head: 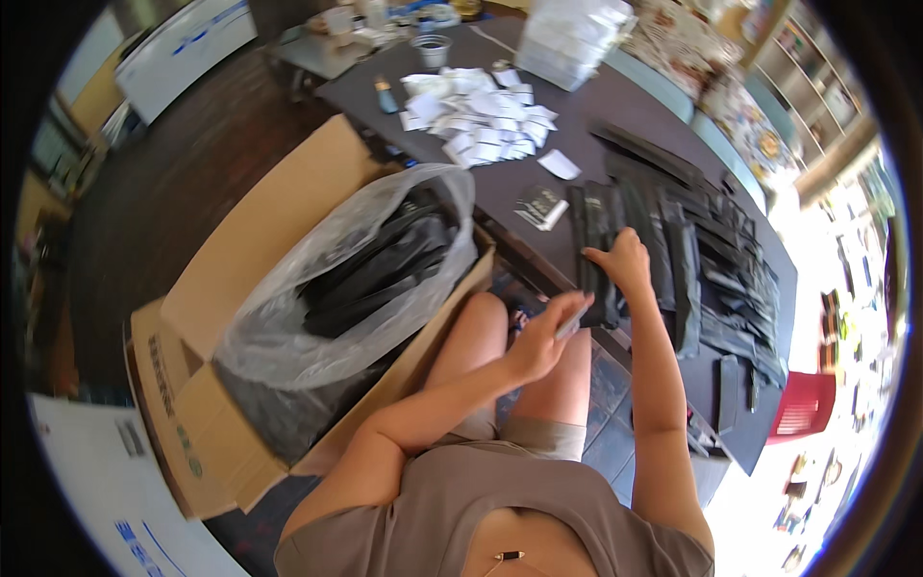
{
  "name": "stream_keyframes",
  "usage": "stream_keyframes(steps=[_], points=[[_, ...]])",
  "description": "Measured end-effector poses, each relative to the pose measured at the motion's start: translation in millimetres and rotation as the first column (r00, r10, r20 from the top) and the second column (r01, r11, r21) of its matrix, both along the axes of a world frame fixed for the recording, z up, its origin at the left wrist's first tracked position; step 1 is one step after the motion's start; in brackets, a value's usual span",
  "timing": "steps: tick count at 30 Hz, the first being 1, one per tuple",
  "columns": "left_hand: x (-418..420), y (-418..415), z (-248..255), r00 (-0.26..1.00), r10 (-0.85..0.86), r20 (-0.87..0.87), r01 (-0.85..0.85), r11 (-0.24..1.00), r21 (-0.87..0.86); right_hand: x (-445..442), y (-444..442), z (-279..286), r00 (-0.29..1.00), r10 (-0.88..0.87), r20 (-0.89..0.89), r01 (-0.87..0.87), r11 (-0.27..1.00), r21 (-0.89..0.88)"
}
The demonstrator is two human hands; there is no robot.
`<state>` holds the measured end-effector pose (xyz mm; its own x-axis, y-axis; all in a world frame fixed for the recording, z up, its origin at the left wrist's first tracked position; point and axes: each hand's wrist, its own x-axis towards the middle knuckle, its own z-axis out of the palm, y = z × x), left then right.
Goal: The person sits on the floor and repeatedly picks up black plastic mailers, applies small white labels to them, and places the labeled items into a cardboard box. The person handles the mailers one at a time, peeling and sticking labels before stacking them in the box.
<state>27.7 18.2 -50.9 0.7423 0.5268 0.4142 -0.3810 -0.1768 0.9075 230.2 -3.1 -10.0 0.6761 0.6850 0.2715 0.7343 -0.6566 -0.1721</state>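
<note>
Just in front of my knees, my left hand (549, 333) pinches a small pale card (572, 322) that looks thin and is partly covered by the fingers. My right hand (624, 261) lies across a long black packet (595, 216) at the table's near edge, thumb on one side and fingers towards the other. That packet's near end hangs slightly over the edge. Left of it are a small dark printed piece (539, 203) and a single white slip (559, 164). Further right, several black packets (721, 252) overlap in rows.
A cardboard box (274, 209) at my left holds black packets (382, 267) inside a clear plastic liner (288, 353). On the dark table (577, 115) are a heap of white slips (483, 115), a plastic cup (433, 50) and a white bag (570, 43). A red chair (806, 407) stands at right.
</note>
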Motion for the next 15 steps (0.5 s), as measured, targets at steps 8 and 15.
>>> stream_keyframes(steps=[8, 15], points=[[-156.3, 33.1, 66.9, 0.943, 0.296, -0.149, -0.201, 0.87, 0.45, 17.7, 12.5, 13.1, 0.994, 0.037, -0.104, -0.027, 0.995, 0.094], [-232.2, 61.4, 89.1, 0.49, 0.745, -0.452, 0.025, 0.506, 0.862, -112.1, 67.8, 137.2, 0.676, 0.737, 0.016, -0.569, 0.508, 0.647]])
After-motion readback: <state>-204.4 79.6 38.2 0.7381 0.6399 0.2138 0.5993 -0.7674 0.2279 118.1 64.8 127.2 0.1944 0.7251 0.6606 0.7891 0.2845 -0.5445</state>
